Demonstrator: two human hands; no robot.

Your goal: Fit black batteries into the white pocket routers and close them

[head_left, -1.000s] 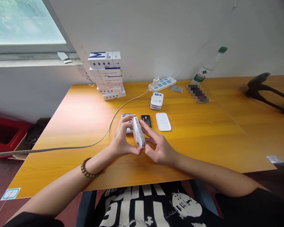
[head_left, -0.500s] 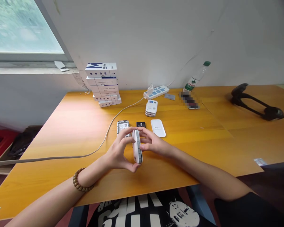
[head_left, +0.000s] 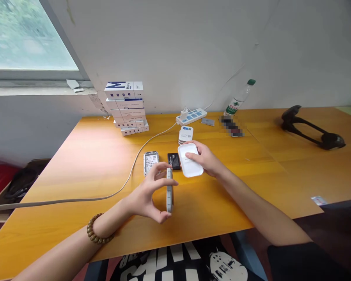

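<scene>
My left hand (head_left: 149, 193) is closed on a slim white device (head_left: 169, 190), held on edge above the orange table (head_left: 84, 160). My right hand (head_left: 203, 159) grips a white oval cover (head_left: 189, 166) a little to the right and lifts it off the table. A black battery (head_left: 173, 160) lies flat between the two hands. Just left of it rests an opened device (head_left: 151, 161) with its label side up.
A stack of white devices (head_left: 185, 134) sits behind the battery. Further back are a pile of white boxes (head_left: 125, 107), a power strip (head_left: 191, 116) with a long cable (head_left: 76, 199), a water bottle (head_left: 239, 99) and a black stand (head_left: 310, 127) at the right.
My right hand left the white device, reached to the right and took hold of the white oval cover. My left hand kept the device on edge and lowered slightly.
</scene>
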